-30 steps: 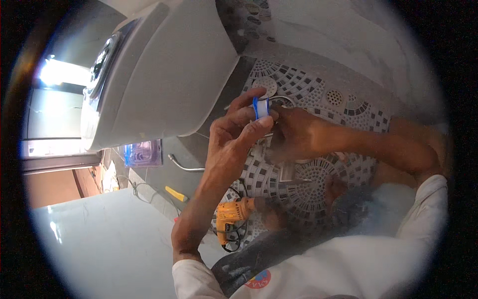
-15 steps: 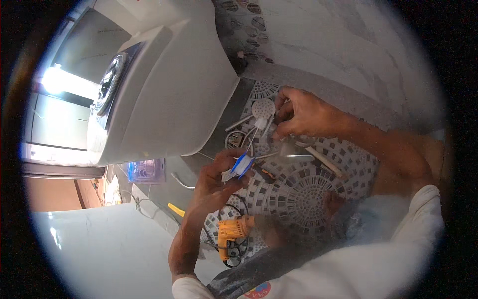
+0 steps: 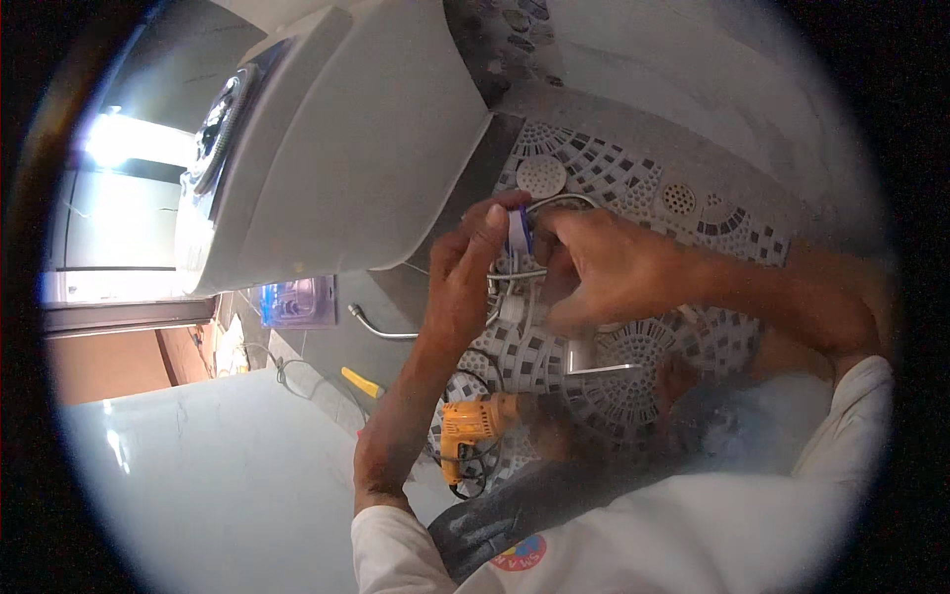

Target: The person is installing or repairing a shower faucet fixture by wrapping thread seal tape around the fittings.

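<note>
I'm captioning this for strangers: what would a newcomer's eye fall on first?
Probably the orange drill, on the mosaic floor just right of the left forearm. Next comes the blue-and-white spool in the left hand, near the centre, with the right hand beside it.

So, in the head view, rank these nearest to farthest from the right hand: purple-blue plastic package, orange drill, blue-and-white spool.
1. Blue-and-white spool: in the left hand, just left of the right hand.
2. Orange drill: lower left, on the mosaic floor.
3. Purple-blue plastic package: far left.
</note>
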Demonstrator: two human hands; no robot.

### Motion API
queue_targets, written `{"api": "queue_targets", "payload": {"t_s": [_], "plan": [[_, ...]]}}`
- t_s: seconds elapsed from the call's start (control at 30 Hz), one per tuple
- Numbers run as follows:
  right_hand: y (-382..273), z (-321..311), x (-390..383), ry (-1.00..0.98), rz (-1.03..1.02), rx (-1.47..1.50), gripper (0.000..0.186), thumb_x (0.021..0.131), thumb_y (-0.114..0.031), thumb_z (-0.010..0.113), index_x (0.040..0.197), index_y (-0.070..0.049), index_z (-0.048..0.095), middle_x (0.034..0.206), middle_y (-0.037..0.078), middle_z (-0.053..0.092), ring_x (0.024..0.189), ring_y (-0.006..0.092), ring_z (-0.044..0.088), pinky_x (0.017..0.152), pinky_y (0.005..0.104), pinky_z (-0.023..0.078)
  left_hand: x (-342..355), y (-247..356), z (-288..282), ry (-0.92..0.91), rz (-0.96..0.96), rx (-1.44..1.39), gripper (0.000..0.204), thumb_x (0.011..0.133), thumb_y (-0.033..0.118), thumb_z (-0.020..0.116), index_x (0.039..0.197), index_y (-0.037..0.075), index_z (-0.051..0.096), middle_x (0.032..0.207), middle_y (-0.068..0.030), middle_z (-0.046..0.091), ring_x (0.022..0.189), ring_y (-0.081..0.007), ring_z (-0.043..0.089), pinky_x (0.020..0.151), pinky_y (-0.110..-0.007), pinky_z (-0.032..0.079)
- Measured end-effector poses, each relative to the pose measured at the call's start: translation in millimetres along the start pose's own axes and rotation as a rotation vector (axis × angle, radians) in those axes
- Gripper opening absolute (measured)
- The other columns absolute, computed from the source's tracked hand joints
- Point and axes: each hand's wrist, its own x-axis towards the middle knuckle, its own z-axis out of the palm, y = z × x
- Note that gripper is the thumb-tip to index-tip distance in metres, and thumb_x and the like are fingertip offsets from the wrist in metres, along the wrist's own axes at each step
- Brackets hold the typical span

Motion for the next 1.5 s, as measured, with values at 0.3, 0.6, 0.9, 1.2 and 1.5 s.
{"api": "queue_targets", "payload": {"t_s": [0.3, 0.6, 0.9, 1.2, 1.5], "plan": [[22, 6, 11, 0.070, 0.089, -0.100, 0.063, 0.065, -0.022, 0.081, 0.112, 0.008, 0.051, 0.096, 0.019, 0.064, 0.085, 0.0271, 0.066, 0.075, 0.0354, 0.053, -11, 12, 9, 0.023, 0.180, 0.117, 0.028, 0.084, 0.022, 0.073, 0.099, -0.002, 0.070, 0.134, -0.0112, 0.049, 0.109, -0.0194, 0.057, 0.087, -0.033, 0.049], [30, -14, 12, 0.119, 0.122, 0.132, 0.062, 0.066, -0.020, 0.083, 0.111, 0.005, 0.048, 0.102, 0.019, 0.065, 0.089, 0.0242, 0.065, 0.076, 0.0337, 0.053, -25, 22, 8, -0.151, 0.194, 0.172, 0.021, 0.078, 0.011, 0.073, 0.097, 0.002, 0.071, 0.140, -0.0139, 0.043, 0.122, -0.0230, 0.050, 0.085, -0.034, 0.054], [19, -32, -2, 0.146, 0.069, 0.207, 0.055, 0.068, -0.014, 0.081, 0.107, 0.003, 0.046, 0.093, 0.018, 0.068, 0.084, 0.0216, 0.065, 0.074, 0.0318, 0.052, -33, 7, -23, -0.127, 0.116, 0.488, 0.029, 0.077, -0.001, 0.069, 0.105, 0.005, 0.066, 0.137, -0.0097, 0.048, 0.123, -0.0236, 0.048, 0.094, -0.038, 0.047], [-8, -22, -11, 0.009, 0.015, 0.154, 0.059, 0.068, -0.016, 0.081, 0.109, 0.002, 0.044, 0.090, 0.018, 0.067, 0.087, 0.0237, 0.067, 0.077, 0.0355, 0.053, -9, 2, -24, -0.225, 0.180, 0.193, 0.041, 0.088, 0.027, 0.051, 0.115, -0.003, 0.061, 0.130, -0.0165, 0.051, 0.116, -0.0253, 0.052, 0.100, -0.037, 0.039], [9, -7, -3, 0.134, -0.035, 0.021, 0.061, 0.063, -0.021, 0.084, 0.101, 0.007, 0.047, 0.092, 0.022, 0.064, 0.087, 0.0308, 0.067, 0.076, 0.0369, 0.054, -13, 8, 4, -0.010, 0.196, 0.192, 0.043, 0.095, 0.039, 0.055, 0.104, 0.000, 0.068, 0.130, -0.0105, 0.053, 0.112, -0.0185, 0.052, 0.096, -0.035, 0.041]]}}
